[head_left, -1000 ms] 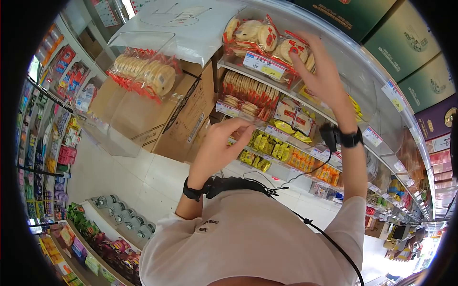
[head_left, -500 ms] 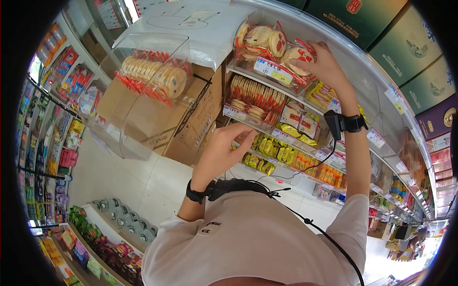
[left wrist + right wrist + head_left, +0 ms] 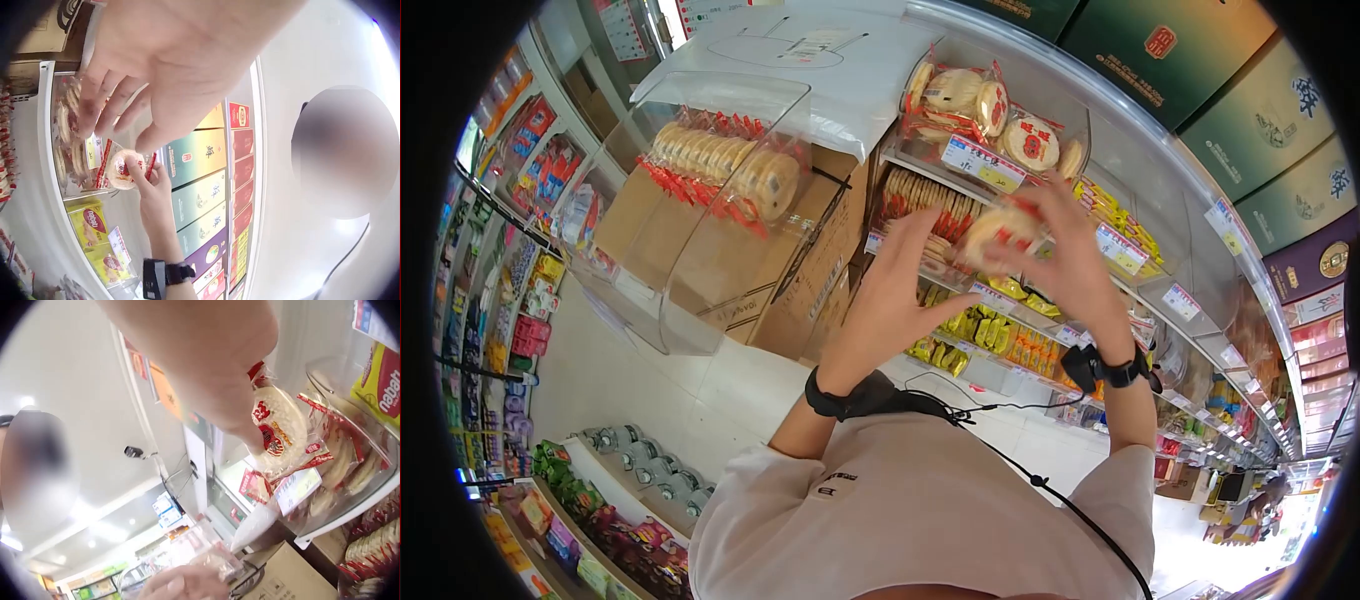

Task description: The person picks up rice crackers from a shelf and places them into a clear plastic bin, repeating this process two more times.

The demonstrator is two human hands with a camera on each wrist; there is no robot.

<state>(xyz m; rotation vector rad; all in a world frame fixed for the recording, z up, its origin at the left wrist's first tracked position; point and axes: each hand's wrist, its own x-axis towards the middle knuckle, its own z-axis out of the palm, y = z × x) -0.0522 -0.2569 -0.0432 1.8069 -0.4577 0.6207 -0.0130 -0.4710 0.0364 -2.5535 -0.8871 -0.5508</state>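
My right hand point(image 3: 1072, 262) pinches a round rice cracker packet point(image 3: 998, 238), blurred in the head view, in front of the upper shelf bins. In the right wrist view the packet point(image 3: 281, 431) is clear wrap with red ends, its round cracker printed in red, and the thumb lies on it. My left hand point(image 3: 892, 300) is raised to the left of the packet with fingers spread, apart from it and holding nothing. Behind the hands, a clear bin point(image 3: 920, 140) holds more such packets. A separate clear bin point(image 3: 685, 240) at the left contains a row of wrapped crackers point(image 3: 725, 165).
Cardboard boxes point(image 3: 805, 290) stand beneath the left bin. Lower shelves carry yellow packets point(image 3: 978, 328) and orange packets point(image 3: 1032, 350). Green boxes point(image 3: 1165, 45) line the top at the right. Large clear jars point(image 3: 650, 465) stand at the lower left. A black cable point(image 3: 1080, 520) crosses my shirt.
My right hand has come down and toward me from the upper bin, now with a cracker packet in it. The left hand has risen and spread its fingers.
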